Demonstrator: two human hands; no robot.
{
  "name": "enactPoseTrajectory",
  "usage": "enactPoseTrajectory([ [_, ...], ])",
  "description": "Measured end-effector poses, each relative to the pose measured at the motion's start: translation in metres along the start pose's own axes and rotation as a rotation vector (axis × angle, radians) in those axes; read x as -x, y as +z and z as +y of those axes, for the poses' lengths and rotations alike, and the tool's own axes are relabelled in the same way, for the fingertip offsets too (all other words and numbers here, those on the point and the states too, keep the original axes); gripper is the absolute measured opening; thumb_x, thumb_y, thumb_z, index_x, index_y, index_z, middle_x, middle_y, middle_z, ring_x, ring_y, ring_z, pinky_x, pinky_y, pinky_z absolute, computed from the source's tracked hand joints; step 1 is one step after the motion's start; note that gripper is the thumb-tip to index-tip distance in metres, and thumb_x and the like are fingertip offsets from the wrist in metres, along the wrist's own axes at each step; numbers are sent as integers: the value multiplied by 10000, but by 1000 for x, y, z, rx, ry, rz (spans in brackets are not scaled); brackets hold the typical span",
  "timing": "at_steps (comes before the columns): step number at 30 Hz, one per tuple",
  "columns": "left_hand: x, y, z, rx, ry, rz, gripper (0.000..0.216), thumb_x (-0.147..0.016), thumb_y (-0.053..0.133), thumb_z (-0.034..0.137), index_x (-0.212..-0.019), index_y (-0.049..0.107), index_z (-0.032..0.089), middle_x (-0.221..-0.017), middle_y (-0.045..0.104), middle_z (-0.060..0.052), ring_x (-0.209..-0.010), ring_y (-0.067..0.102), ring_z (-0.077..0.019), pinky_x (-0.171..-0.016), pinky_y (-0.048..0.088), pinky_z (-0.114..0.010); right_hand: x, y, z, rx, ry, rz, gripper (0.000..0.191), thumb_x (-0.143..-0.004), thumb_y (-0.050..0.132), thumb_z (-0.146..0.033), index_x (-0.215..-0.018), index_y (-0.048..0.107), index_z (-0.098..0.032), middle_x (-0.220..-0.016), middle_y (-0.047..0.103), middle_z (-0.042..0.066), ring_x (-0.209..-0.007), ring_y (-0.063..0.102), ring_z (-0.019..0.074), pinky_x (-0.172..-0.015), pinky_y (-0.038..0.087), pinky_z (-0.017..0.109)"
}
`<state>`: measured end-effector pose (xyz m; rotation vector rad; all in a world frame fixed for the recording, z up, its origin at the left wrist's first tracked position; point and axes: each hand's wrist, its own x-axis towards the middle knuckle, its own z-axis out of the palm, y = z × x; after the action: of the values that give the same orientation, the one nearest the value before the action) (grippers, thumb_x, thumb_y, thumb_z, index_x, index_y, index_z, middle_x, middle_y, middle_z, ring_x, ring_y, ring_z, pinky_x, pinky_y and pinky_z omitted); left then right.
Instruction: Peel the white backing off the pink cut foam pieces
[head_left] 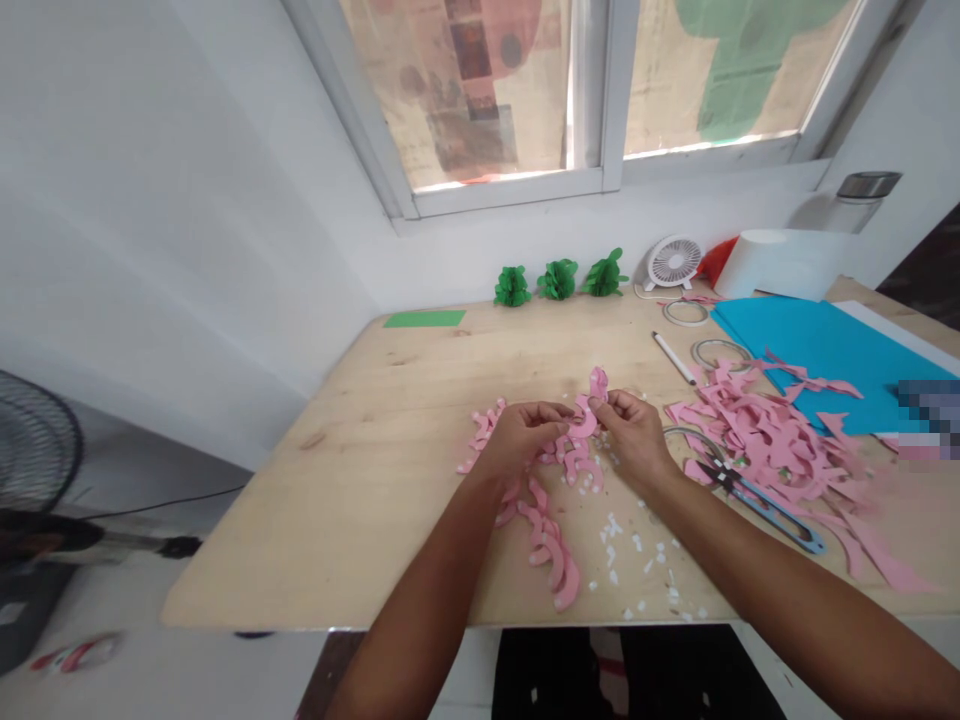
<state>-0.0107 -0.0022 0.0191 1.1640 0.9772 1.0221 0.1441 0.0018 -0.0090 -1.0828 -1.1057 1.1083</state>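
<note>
My left hand (pixel 529 432) and my right hand (pixel 630 428) meet over the middle of the table. Between them is a curved pink paper piece (pixel 582 424), pinched by the fingers of both hands. More pink paper curves (pixel 551 545), joined in a wavy chain, lie below the left wrist. Another group of pink curves (pixel 480 435) shows to the left of that hand, partly hidden by it. Tiny white paper bits (pixel 613 540) are scattered on the wood below the right hand.
Pink paper scraps (pixel 780 430) pile at right, with blue-handled pliers (pixel 772 510) beside them. Blue sheets (pixel 832 345), a white pen (pixel 673 358), wire coils (pixel 721 354) and a small fan (pixel 673 262) lie beyond. Green paper shapes (pixel 558 280) line the wall; a green strip (pixel 424 319) lies at left.
</note>
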Motion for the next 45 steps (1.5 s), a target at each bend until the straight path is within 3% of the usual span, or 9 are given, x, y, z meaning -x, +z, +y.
enactPoseTrajectory([
  [8, -1, -3, -4, 13, -5, -38, 111, -611, 661, 221, -566, 603, 138, -986, 658, -99, -921, 590, -207, -839, 424, -336, 0, 0, 1, 13, 5, -10, 321, -665, 626, -473, -613, 516, -177, -506, 400, -56, -442, 316, 80, -419, 232, 216],
  [16, -4, -4, -5, 26, -37, -4, 101, -584, 687, 230, -589, 626, 150, -889, 685, -85, -759, 615, -175, -663, 463, -289, 0, 0, 0, 31, 2, 1, 300, -657, 638, -436, -580, 497, -182, -496, 401, -58, -440, 318, 80, -415, 225, 217],
  [21, -5, -5, -8, 32, -57, 3, 90, -587, 685, 216, -595, 629, 146, -865, 681, -69, -569, 562, -104, -548, 425, -251, 1, 0, 0, 21, 16, -9, 275, -672, 635, -415, -601, 519, -176, -504, 411, -58, -438, 321, 77, -413, 225, 213],
  [28, -4, -3, -10, 23, -62, 44, 127, -575, 703, 224, -608, 616, 137, -689, 651, -28, -492, 500, -70, -473, 372, -205, 1, 0, -1, 19, 14, -18, 260, -688, 630, -392, -605, 520, -172, -507, 409, -57, -445, 321, 75, -419, 233, 210],
  [36, -4, -2, -11, 58, -29, 66, 164, -592, 705, 210, -680, 588, 137, -693, 651, -18, -539, 542, -77, -497, 393, -183, 1, 0, -2, 10, 24, -9, 294, -660, 649, -426, -595, 519, -169, -497, 429, -61, -432, 333, 73, -415, 236, 207],
  [45, -3, -5, -8, 5, -24, -64, 192, -683, 645, 256, -837, 644, 141, -745, 632, -29, -564, 543, -75, -531, 422, -192, -1, -1, 1, -92, 58, -10, 260, -660, 663, -392, -606, 541, -169, -511, 461, -60, -453, 368, 74, -439, 264, 205],
])
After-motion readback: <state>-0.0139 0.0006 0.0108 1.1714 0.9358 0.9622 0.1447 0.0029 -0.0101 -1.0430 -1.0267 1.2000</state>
